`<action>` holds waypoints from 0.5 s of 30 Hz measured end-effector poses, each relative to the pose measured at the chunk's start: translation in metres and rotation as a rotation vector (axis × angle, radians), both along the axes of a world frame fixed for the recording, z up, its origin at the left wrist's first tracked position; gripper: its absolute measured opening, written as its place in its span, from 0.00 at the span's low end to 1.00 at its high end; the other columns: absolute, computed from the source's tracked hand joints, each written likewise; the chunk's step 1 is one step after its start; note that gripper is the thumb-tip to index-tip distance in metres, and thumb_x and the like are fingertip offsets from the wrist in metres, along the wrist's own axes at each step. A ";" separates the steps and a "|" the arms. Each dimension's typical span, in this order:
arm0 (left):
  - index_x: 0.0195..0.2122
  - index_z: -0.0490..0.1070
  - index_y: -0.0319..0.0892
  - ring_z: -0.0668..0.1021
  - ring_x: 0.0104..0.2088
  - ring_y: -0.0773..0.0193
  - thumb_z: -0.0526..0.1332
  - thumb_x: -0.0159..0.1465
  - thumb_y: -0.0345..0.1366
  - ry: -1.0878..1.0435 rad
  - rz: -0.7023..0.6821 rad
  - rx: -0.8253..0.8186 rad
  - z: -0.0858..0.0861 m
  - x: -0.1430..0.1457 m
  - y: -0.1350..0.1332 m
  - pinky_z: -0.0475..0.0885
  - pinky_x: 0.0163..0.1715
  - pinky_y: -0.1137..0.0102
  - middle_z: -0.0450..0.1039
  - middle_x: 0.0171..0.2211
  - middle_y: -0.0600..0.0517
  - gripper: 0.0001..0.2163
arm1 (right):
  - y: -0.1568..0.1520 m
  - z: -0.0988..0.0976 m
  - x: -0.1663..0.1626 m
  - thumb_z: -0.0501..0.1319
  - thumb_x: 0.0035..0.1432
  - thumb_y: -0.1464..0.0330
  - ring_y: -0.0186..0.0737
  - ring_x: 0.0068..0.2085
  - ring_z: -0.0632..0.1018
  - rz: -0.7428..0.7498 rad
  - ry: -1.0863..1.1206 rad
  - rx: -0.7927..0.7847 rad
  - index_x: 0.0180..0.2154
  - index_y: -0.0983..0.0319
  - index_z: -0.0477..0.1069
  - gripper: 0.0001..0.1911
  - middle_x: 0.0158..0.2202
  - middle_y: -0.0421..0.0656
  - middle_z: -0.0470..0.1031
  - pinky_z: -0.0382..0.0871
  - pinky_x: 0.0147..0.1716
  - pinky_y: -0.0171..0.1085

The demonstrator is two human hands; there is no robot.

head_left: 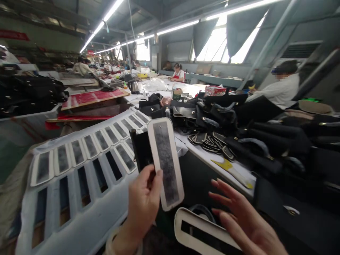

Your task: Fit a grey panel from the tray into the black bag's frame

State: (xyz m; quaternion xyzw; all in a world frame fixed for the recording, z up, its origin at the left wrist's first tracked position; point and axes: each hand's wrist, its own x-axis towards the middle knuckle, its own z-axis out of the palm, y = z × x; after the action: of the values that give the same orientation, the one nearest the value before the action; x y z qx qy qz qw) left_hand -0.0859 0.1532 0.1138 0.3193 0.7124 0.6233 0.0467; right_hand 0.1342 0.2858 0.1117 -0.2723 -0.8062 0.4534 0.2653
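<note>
My left hand (146, 198) pinches a long rounded panel (166, 163) with a cream border and a mottled dark grey strip down its middle. It is held nearly upright, and a black piece (143, 148) shows just behind it. To the right, my right hand (241, 219) is open, fingers stretched toward the left. Below and partly behind that hand lies another cream-bordered panel (183, 216) with a black centre. Whether my right hand touches it, I cannot tell. At left, a pale slotted board (106, 209) carries rows of similar panels (63, 159).
Black bags (212, 109) crowd the table at right, beside a pile of dark oval pieces (212, 141) and a yellow-and-white tool (231, 171). A co-worker in white (284, 85) is at the far right; another person (177, 73) sits farther back. A red-topped board (95, 98) stands behind the slotted board.
</note>
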 end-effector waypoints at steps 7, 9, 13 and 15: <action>0.62 0.60 0.50 0.77 0.51 0.60 0.59 0.66 0.29 0.347 -0.388 0.121 -0.009 0.096 0.024 0.72 0.50 0.72 0.73 0.53 0.47 0.24 | -0.013 0.027 -0.016 0.65 0.58 0.60 0.50 0.56 0.73 -0.050 0.078 0.011 0.64 0.51 0.54 0.36 0.60 0.46 0.67 0.72 0.54 0.46; 0.64 0.58 0.50 0.76 0.53 0.59 0.62 0.65 0.30 0.317 -0.593 0.118 -0.001 0.099 0.026 0.72 0.53 0.71 0.71 0.54 0.47 0.27 | -0.006 0.026 0.001 0.65 0.58 0.61 0.49 0.54 0.74 -0.120 0.077 0.064 0.63 0.50 0.56 0.33 0.58 0.45 0.69 0.73 0.52 0.46; 0.58 0.64 0.52 0.80 0.37 0.68 0.64 0.63 0.30 0.240 -0.731 0.112 0.002 0.092 0.014 0.75 0.39 0.79 0.76 0.43 0.53 0.23 | 0.011 0.029 0.036 0.67 0.55 0.60 0.49 0.51 0.74 -0.184 0.047 0.214 0.60 0.49 0.59 0.33 0.56 0.45 0.70 0.75 0.47 0.46; 0.51 0.67 0.52 0.76 0.28 0.73 0.63 0.64 0.30 0.204 -0.479 0.122 -0.007 0.087 0.004 0.73 0.31 0.81 0.73 0.34 0.58 0.16 | 0.017 0.030 0.049 0.67 0.55 0.60 0.49 0.51 0.75 -0.211 0.001 0.275 0.60 0.49 0.59 0.33 0.55 0.45 0.70 0.75 0.48 0.47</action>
State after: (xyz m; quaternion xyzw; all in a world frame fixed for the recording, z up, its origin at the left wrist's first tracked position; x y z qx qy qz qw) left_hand 0.0008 0.1573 0.1070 0.5423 0.5785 0.6008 0.1014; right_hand 0.1836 0.3023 0.1414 -0.3161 -0.8275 0.3086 0.3465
